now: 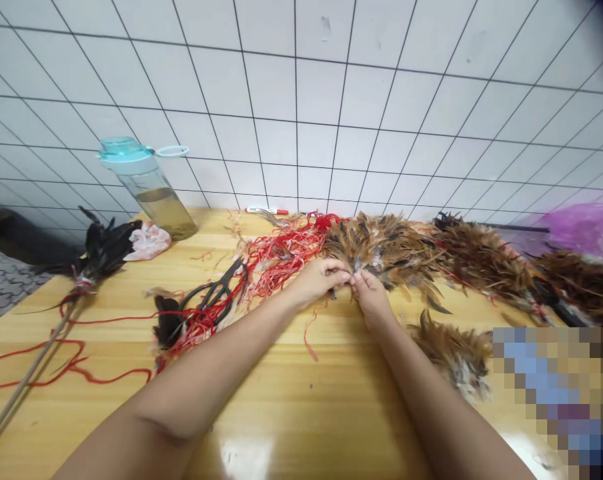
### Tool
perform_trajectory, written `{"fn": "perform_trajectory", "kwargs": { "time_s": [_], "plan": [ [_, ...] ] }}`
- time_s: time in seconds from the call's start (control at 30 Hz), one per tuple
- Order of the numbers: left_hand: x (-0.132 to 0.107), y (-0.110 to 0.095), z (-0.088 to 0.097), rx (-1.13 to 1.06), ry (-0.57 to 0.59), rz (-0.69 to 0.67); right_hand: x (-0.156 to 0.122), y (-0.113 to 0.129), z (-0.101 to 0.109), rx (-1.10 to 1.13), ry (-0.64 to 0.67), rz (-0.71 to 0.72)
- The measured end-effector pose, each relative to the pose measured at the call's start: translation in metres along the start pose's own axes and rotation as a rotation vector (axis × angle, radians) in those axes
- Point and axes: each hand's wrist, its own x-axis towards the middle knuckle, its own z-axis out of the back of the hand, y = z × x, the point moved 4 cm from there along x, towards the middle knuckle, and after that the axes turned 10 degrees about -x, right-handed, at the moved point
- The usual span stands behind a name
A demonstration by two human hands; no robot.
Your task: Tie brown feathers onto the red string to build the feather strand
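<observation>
My left hand (323,279) and my right hand (372,297) meet at the near edge of a pile of brown feathers (376,241). Both are closed in a pinch, fingertips almost touching, at the quill ends of the feathers; the exact hold is too small to make out. Left of the pile lies a tangle of red string (286,257). Black-handled scissors (216,293) rest among more red strands, closer to my left forearm. A small bunch of brown feathers (454,353) lies beside my right forearm.
On the left, a stick (29,383) with black feathers (106,243) tied by red string crosses the table's edge. Behind stand a water bottle (164,207), a crumpled plastic bag (150,241) and a red-capped marker (266,211). Feathered lengths (486,260) and a purple bag (589,230) lie right, below the tiled wall.
</observation>
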Motion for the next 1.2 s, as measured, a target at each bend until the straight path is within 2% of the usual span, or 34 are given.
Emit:
{"fn": "perform_trajectory", "kwargs": {
  "time_s": [0.17,0.37,0.47,0.6,0.8,1.2],
  "plan": [
    [0.002,0.008,-0.001,-0.148,0.045,0.030,-0.004,-0.001,-0.007,0.031,0.037,-0.029],
    [0.004,0.011,0.006,-0.223,0.092,0.083,-0.008,0.004,-0.012,0.045,0.211,-0.082],
    [0.004,0.014,0.007,-0.249,0.089,0.084,-0.009,0.006,-0.013,0.052,0.236,-0.074],
    [0.006,0.014,0.008,-0.316,0.006,0.056,-0.008,0.004,-0.011,0.053,0.234,-0.062],
    [0.007,0.007,0.013,-0.532,-0.167,0.030,-0.003,0.000,-0.004,0.124,0.142,-0.121],
    [0.003,0.016,0.005,-0.530,-0.144,0.093,-0.007,0.009,-0.008,0.044,0.133,-0.006]
  ]
}}
